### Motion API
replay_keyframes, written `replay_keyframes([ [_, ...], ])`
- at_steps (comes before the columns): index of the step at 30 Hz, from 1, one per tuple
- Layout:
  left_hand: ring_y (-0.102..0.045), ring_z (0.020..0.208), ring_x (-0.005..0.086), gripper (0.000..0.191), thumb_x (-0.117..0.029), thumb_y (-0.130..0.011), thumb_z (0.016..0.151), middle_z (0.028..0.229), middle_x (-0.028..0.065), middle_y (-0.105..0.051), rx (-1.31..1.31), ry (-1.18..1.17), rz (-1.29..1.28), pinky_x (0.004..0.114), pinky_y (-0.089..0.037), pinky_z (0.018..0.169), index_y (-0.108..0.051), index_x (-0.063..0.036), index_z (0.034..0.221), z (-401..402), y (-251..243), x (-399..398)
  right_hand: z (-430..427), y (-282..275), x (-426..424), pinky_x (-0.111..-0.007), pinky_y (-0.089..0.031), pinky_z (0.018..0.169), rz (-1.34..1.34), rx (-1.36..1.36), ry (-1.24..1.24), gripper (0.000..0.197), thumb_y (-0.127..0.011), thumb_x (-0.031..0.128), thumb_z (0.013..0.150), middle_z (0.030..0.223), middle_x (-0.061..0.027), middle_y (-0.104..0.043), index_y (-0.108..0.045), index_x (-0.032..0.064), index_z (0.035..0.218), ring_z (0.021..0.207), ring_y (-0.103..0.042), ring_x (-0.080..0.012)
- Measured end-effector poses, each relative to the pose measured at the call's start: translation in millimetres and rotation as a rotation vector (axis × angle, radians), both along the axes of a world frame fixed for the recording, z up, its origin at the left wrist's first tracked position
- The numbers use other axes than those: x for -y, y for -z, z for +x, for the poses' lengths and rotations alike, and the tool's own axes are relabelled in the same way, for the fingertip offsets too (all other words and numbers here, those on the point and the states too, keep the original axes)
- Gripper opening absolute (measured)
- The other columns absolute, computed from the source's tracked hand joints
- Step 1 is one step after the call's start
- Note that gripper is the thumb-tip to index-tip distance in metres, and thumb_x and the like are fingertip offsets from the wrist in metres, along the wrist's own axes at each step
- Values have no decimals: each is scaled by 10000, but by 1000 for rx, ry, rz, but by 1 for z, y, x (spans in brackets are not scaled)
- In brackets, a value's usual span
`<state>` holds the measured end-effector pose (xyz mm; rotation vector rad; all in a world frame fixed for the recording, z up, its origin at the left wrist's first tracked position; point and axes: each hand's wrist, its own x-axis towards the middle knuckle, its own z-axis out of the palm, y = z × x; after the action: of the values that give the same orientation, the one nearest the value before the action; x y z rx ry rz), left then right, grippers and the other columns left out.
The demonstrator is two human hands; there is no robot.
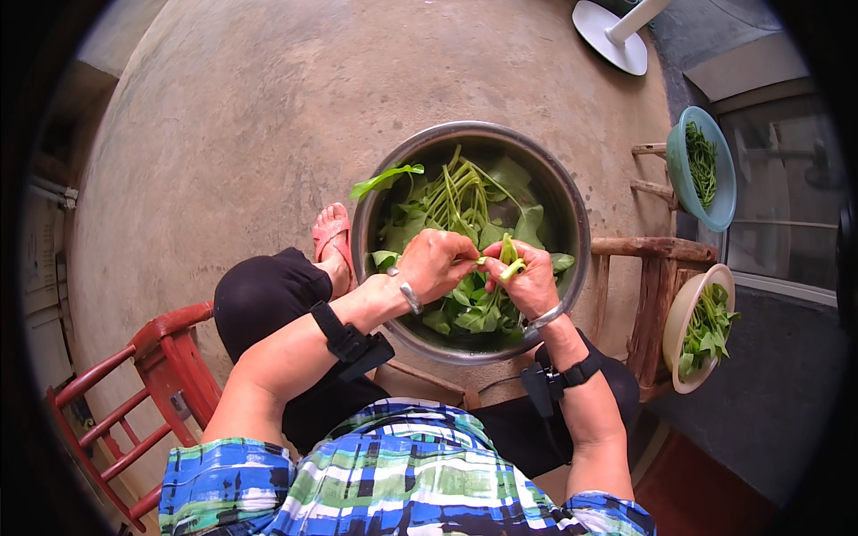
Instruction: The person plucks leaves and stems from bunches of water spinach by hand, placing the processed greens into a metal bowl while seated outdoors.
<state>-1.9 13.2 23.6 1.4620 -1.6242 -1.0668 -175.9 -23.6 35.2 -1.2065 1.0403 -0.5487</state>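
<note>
Both hands are over a round stainless steel basin [582, 221] holding leafy greens [462, 201] with long pale stems, some under water. My left hand [436, 264], at the basin's near middle, has thumb and index finger pinched on a thin bit of green stem. Just to its right, my right hand [529, 278] grips a thick, folded green stem [511, 258], whose pale end sticks out between the fingers. The fingertips of the two hands almost meet. One large leaf [387, 179] hangs over the basin's upper left rim.
To the right, a blue-green plastic bowl [678, 171] holds green stem pieces [700, 164]. A cream bowl [673, 328] with leafy greens [707, 328] stands by a wooden stool [653, 251]. A red wooden chair [177, 362] is at my left. A white stand base [606, 37] rests on the concrete floor [268, 120].
</note>
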Motion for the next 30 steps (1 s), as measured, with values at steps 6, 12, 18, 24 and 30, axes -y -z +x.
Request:
replay_keyframes([
  [6, -626, 654, 276, 122, -91, -655, 707, 728, 135, -632, 52, 40, -2, 320, -489, 569, -660, -23, 809, -1, 2, -3, -2, 7, 2, -204, -461, 450, 51, -17, -29, 74, -577, 16, 791, 687, -76, -619, -602, -43, 829, 514, -587, -114],
  [12, -623, 631, 272, 128, -104, -653, 717, 703, 137, -629, 80, 36, -17, 322, -485, 560, -663, -26, 818, 0, 0, -2, 0, 9, 0, -215, -474, 455, -35, -48, -49, 87, -556, -1, 798, 696, -100, -624, -600, -49, 855, 511, -586, -121],
  [18, -617, 582, 143, 137, -112, -629, 782, 646, 106, -632, -104, 48, 260, 270, -482, 541, -664, -10, 867, 6, -4, 7, -2, 9, 2, -217, -476, 466, 142, 134, 45, 80, -561, 7, 809, 729, -97, -623, -592, -38, 867, 545, -587, -113],
  [24, -621, 593, 117, 144, -98, -582, 828, 671, 77, -645, -237, 63, 434, 236, -498, 555, -655, 17, 875, 6, -5, 9, 3, 6, 0, -221, -477, 476, 50, 32, -10, 103, -542, 17, 825, 734, -102, -626, -580, -42, 900, 548, -587, -111],
  [30, -628, 605, 124, 150, -92, -569, 833, 683, 81, -647, -259, 67, 490, 242, -507, 565, -647, 29, 874, 7, -6, 11, 0, 9, 0, -215, -473, 471, 102, 93, 44, 99, -542, 18, 825, 710, -92, -623, -581, -44, 892, 522, -580, -108],
])
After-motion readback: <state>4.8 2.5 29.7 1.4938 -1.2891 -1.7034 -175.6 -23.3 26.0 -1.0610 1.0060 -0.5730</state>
